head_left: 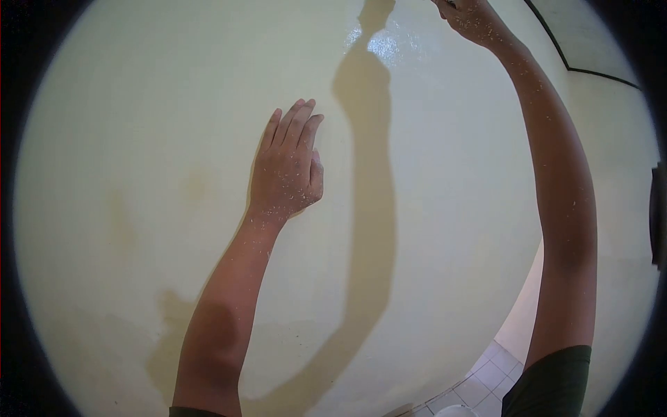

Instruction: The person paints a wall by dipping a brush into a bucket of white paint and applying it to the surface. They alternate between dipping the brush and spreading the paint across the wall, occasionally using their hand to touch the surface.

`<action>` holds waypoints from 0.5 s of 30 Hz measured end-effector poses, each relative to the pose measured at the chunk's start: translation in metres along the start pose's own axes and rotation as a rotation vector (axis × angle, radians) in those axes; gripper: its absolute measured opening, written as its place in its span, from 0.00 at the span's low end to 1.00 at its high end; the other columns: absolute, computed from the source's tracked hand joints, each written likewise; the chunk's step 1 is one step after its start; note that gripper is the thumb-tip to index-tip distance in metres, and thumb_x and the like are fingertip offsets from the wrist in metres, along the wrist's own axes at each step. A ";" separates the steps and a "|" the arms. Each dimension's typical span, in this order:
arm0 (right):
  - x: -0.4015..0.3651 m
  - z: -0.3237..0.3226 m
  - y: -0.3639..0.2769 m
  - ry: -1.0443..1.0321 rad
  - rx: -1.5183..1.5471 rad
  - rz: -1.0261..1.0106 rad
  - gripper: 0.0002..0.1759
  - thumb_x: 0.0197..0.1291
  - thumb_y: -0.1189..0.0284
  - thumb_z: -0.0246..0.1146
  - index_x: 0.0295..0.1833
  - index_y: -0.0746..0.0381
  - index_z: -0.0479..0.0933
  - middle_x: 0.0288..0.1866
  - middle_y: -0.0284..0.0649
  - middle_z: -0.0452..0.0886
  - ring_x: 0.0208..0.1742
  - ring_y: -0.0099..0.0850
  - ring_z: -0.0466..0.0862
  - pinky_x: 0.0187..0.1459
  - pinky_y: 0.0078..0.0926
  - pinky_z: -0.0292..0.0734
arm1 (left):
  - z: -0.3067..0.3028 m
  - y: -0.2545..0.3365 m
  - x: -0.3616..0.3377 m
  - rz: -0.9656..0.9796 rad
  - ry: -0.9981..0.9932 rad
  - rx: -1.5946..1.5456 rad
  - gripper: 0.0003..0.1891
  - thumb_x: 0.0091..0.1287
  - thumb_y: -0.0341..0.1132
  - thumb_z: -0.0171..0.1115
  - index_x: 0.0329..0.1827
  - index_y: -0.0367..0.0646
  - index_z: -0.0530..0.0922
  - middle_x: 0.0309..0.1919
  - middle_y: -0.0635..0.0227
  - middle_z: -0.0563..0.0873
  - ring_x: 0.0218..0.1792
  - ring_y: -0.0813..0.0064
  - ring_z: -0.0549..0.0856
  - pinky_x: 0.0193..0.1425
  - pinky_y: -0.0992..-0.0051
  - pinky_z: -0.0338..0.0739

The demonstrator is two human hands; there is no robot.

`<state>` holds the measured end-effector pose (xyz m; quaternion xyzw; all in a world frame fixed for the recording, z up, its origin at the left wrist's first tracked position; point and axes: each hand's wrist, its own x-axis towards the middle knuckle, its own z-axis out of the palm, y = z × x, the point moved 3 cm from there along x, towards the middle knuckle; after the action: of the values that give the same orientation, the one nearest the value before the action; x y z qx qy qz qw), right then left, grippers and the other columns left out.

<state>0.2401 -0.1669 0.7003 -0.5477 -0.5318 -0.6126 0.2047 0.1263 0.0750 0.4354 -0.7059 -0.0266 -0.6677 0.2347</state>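
My left hand (290,160) lies against the pale cream wall (458,174), fingers stretched upward and slightly apart, holding nothing. Up at the top edge, my right hand (476,19) is closed, with a small dark part of something showing at its fingers. Most of that object is cut off by the frame. The shadow (372,83) of this arm falls on the wall, and its upper end narrows and then flares like a brush. Beside that shadow, a glossy, wet-looking patch (384,47) catches the light. Small pale specks dot both hands and forearms.
A dark line (568,69) runs along the wall's upper right. At bottom right is a tiled floor (486,377), with the rim of a white round container (455,411) at the frame's edge. A dark object (655,215) sticks in from the far right.
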 end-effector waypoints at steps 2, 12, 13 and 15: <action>-0.002 0.007 0.010 0.038 -0.014 -0.056 0.16 0.76 0.72 0.59 0.60 0.69 0.85 0.41 0.52 0.91 0.36 0.34 0.87 0.41 0.35 0.84 | -0.002 -0.002 0.001 0.011 0.001 -0.003 0.29 0.64 0.26 0.52 0.72 0.38 0.71 0.77 0.56 0.70 0.80 0.56 0.67 0.88 0.50 0.55; -0.115 0.017 -0.023 -0.837 0.306 -0.091 0.15 0.76 0.66 0.64 0.58 0.63 0.88 0.23 0.33 0.83 0.22 0.20 0.78 0.27 0.25 0.78 | 0.003 0.012 0.009 -0.016 0.045 0.013 0.28 0.65 0.26 0.53 0.72 0.38 0.71 0.76 0.56 0.71 0.79 0.55 0.68 0.88 0.51 0.56; -0.129 0.020 -0.028 -0.930 0.306 -0.099 0.15 0.76 0.66 0.65 0.58 0.64 0.88 0.24 0.34 0.84 0.23 0.20 0.78 0.28 0.25 0.78 | 0.003 0.013 0.008 -0.021 0.054 0.003 0.29 0.65 0.24 0.52 0.72 0.38 0.71 0.76 0.56 0.72 0.79 0.53 0.68 0.87 0.50 0.57; -0.155 0.026 -0.039 -1.092 0.315 -0.033 0.14 0.75 0.68 0.65 0.57 0.65 0.88 0.24 0.35 0.85 0.22 0.21 0.79 0.26 0.24 0.77 | 0.002 0.013 0.004 -0.032 0.064 -0.020 0.28 0.65 0.24 0.52 0.72 0.39 0.71 0.76 0.56 0.72 0.79 0.53 0.68 0.87 0.51 0.57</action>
<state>0.2684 -0.1817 0.5410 -0.7394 -0.6540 -0.1569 -0.0304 0.1327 0.0634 0.4354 -0.6861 -0.0238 -0.6938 0.2176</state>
